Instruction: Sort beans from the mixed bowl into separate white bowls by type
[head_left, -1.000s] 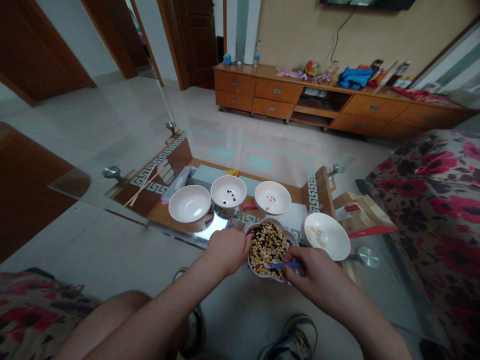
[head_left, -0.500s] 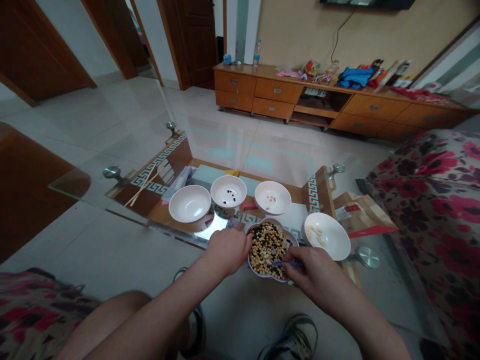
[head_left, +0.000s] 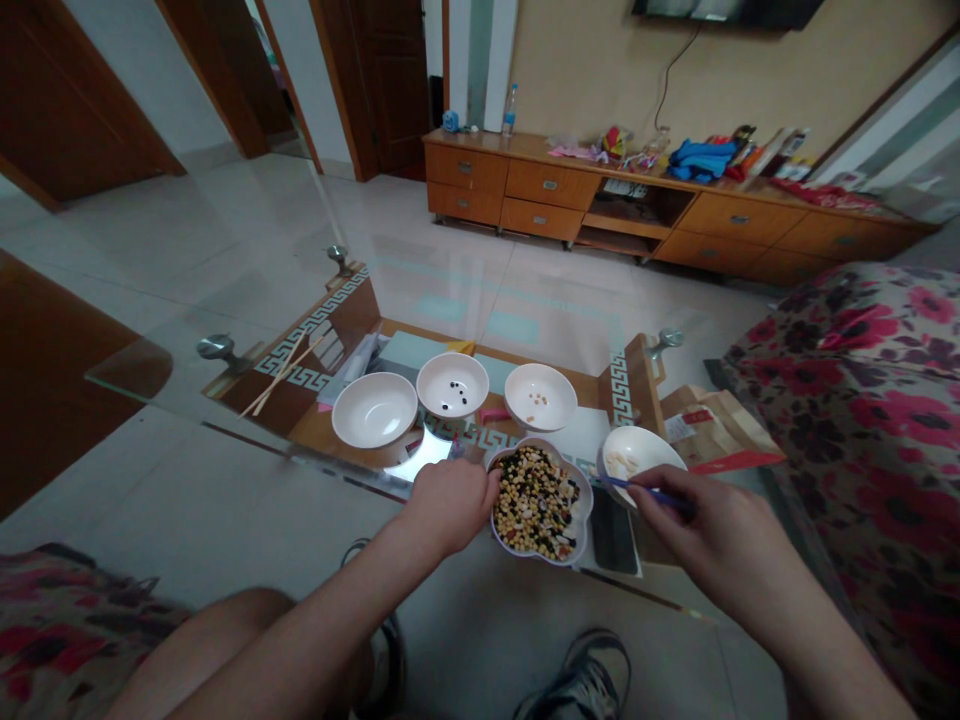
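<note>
Room: I have a tiled living room (head_left: 225, 240) in view, with a wooden sideboard (head_left: 570, 205) along the far wall and a floral sofa (head_left: 847, 400) at right.
Surface: I read a glass table (head_left: 165, 375) in front of the seated person, with a patterned wooden shelf beneath it.
Main item: I place the flower-shaped bowl (head_left: 540, 505) at the near edge of the glass, filled with mixed beans (head_left: 536, 500) in yellow, green and black.
Left hand: I see the left hand (head_left: 450, 508) just beside that bowl, on the side toward the table's middle, its fingers (head_left: 484, 487) curled and touching the rim. I cannot tell if they grip it.
Right hand: I see the right hand (head_left: 712, 525) out to the right of the bean bowl and well clear of it. Its fingers (head_left: 660, 492) are together, pinching a thin blue tool (head_left: 645, 491).
Tool tip: I find the tip at the rim of a white bowl (head_left: 637, 460) holding pale seeds (head_left: 619, 463).
Other bowls: I count three more white bowls beyond: one with black beans (head_left: 452, 385), one with yellow beans (head_left: 540, 397), and one showing no contents (head_left: 373, 410).
Nearby: I note a paper bag (head_left: 712, 430) to the right of the seed bowl, and chopsticks (head_left: 281, 375) on the shelf at left.
</note>
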